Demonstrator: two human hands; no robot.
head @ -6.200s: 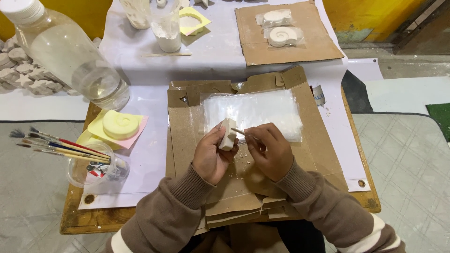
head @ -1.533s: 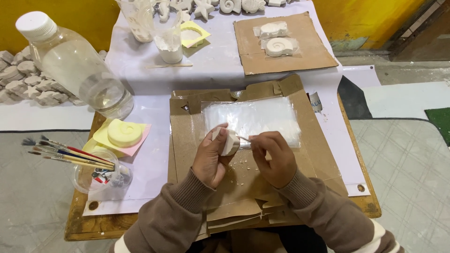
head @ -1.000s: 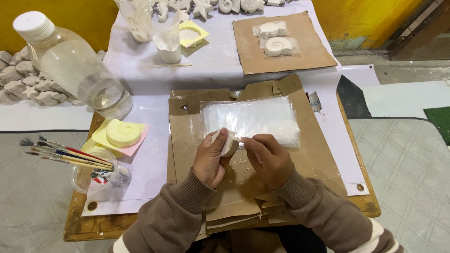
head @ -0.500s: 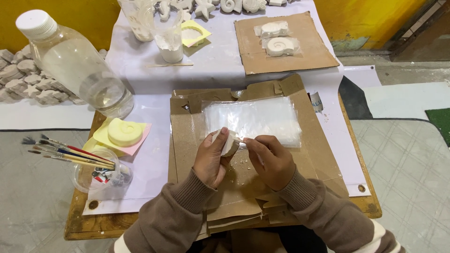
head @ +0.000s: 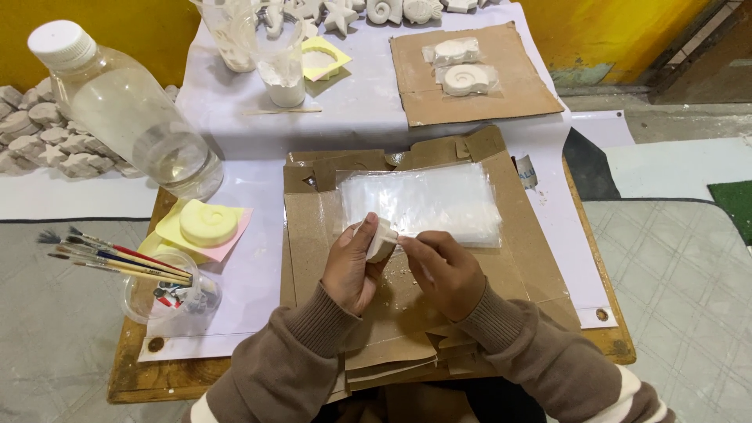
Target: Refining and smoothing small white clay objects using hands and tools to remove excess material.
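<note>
While your left hand (head: 352, 266) curls shut around a small white plaster piece (head: 381, 239), thumb pressed on its top, your right hand (head: 440, 268) closes its fingertips against the piece's right edge; whether those fingers pinch a thin tool cannot be told. The piece sits raised just above a flattened cardboard sheet (head: 313, 235) at the front of the table, touching the near edge of a clear plastic bag (head: 423, 200) that lies flat on the cardboard. White crumbs (head: 403, 276) dot the cardboard between your hands. To your left, a round pale-yellow mould (head: 207, 223) rests on yellow and pink pads, and just in front of it several paintbrushes (head: 117, 258) lie across a clear plastic cup (head: 145, 294). A large clear bottle (head: 133, 117) with a white cap lies tilted at far left, beside grey-white castings (head: 39, 141). Farther back, two white shell casts (head: 464, 66) sit on a second cardboard piece (head: 517, 86), well apart from a clear cup of white powder (head: 282, 66).
</note>
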